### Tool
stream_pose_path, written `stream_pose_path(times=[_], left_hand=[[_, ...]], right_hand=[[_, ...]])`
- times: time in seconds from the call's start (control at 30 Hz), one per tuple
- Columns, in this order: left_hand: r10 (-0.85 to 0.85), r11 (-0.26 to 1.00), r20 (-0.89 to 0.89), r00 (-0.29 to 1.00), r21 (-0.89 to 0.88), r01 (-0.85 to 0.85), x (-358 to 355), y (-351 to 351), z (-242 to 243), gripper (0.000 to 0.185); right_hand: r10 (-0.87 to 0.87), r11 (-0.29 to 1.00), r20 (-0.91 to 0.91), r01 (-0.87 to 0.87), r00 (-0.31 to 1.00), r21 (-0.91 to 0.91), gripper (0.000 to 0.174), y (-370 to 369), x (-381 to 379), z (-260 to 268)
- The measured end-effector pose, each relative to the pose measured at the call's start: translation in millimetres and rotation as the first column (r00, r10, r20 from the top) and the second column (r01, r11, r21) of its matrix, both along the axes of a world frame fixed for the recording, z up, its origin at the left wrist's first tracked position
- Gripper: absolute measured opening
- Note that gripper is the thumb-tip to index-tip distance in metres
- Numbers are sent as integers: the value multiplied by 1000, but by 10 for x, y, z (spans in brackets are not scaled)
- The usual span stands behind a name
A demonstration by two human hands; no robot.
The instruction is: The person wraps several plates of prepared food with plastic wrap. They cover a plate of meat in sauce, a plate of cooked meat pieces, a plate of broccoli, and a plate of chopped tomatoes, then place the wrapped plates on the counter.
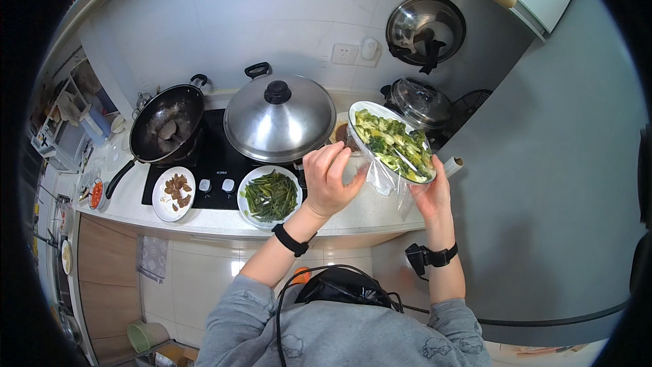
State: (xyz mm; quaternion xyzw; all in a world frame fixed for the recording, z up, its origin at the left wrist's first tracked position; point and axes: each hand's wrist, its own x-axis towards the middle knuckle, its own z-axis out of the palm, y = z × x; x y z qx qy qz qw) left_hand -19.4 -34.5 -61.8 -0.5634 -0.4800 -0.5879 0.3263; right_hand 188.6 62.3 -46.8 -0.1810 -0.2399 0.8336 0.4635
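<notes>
My right hand (pixel 431 194) grips the lower right rim of a white plate (pixel 360 106), which is tilted over the counter. Chopped broccoli (pixel 389 142) fills the plate under clear plastic wrap (pixel 379 176). Loose wrap hangs below the near rim. My left hand (pixel 332 179) is raised just left of the plate, thumb and fingers apart, close to the hanging film. Below and left of it, a plate of cut green vegetables (pixel 271 196) sits at the hob's front edge. A domed steel lid (pixel 280 122) covers a pan behind that hand.
A black wok (pixel 165 125) with a spatula stands on the left burner. In front sits a plate of browned meat pieces (pixel 175 193). A dish of brown contents (pixel 342 135) is partly hidden behind the broccoli plate. A roll (pixel 453 165) lies beside the grey panel (pixel 535 188) at right.
</notes>
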Motion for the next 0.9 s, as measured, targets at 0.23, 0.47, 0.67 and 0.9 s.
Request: stream_pose_path(times=[0.23, 0.47, 0.67, 0.9], left_hand=[[47, 999, -66, 997, 24, -46, -412, -119, 104, 21], [110, 994, 125, 986, -28, -107, -648, -72, -43, 11], [-295, 423, 954, -53, 180, 888, -244, -138, -358, 59], [-336, 302, 934, -122, 230, 925, 109, -167, -153, 46]], right_hand=[[-104, 995, 74, 104, 992, -3, 36, -9, 59, 24], [-178, 984, 135, 175, 975, 35, 37, -60, 71, 56], [-201, 978, 119, 193, 972, 81, 40, -112, -32, 35], [-262, 963, 146, 250, 954, 100, 40, -114, -110, -11]])
